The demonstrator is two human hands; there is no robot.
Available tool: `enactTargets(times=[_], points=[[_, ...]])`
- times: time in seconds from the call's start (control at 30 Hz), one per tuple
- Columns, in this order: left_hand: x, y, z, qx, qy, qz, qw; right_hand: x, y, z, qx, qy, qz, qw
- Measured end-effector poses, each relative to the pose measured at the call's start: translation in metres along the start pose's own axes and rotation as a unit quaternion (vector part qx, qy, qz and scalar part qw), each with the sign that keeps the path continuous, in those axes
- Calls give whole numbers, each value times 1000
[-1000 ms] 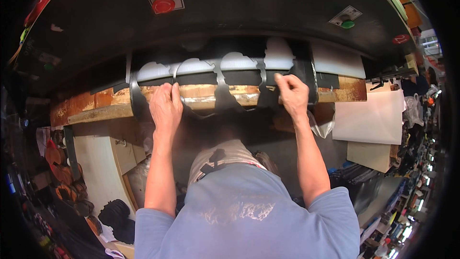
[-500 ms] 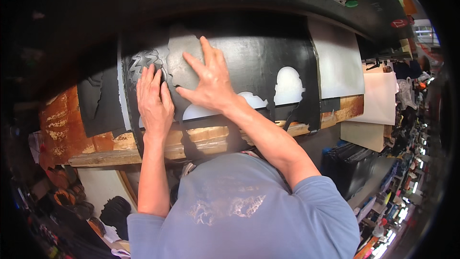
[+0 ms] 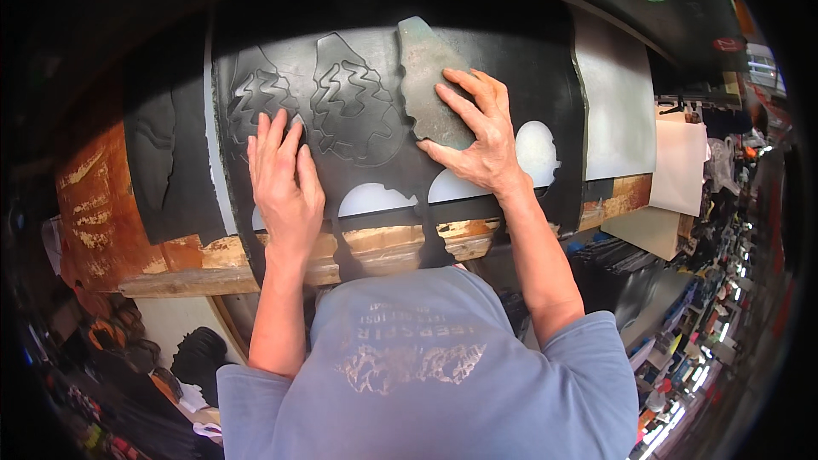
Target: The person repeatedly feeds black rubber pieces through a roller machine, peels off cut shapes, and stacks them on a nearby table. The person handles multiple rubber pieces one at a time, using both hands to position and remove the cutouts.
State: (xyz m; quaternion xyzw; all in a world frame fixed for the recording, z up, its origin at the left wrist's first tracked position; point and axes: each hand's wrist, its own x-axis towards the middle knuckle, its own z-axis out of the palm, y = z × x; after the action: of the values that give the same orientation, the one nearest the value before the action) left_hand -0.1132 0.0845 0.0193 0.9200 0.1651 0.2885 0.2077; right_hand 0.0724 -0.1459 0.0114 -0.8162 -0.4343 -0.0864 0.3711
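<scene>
"What is the right hand (image 3: 479,132) doing?"

"It has hold of a gray plate (image 3: 426,68). The thumb is at the near edge, and the other fingers bend over the right side. They are spread wide apart."

"Where is the plate?"

"It lies on a big black sheet (image 3: 520,60), to the right of two marked shapes. It looks hard and a bit spotty, like old metal. One end is thin, and its left side is bumpy."

"And the left hand (image 3: 288,179)?"

"Its fingers are long and nearly straight, with small gaps, and the thumb is a bit apart. It grips nothing. The fingertips lie on the low part of the left shape (image 3: 258,68)."

"What do the shapes look like?"

"The left one and the middle shape (image 3: 341,89) have wiggly zigzag lines. I can't tell how deep they go."

"What else?"

"The black sheet is smooth and a little shiny. White board (image 3: 537,146) shows through its rounded holes. Under that is a rough, worn wooden bench (image 3: 383,245)."
</scene>
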Motion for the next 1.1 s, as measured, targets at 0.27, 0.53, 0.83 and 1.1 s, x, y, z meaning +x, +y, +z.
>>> enactTargets(times=[0.27,0.53,0.83,1.1], points=[[-58,65,-45,-269,-121,-73,953,1,4,-15,108,7,16,994],[-89,40,-6,-95,-18,97,991,34,49,-130,83,411,84,904],[-75,56,-12,-12,4,84,996,-40,43,-142,66,325,134,934],[-52,108,20,-111,-157,-204,960,-133,8,-64,-86,112,42,989]])
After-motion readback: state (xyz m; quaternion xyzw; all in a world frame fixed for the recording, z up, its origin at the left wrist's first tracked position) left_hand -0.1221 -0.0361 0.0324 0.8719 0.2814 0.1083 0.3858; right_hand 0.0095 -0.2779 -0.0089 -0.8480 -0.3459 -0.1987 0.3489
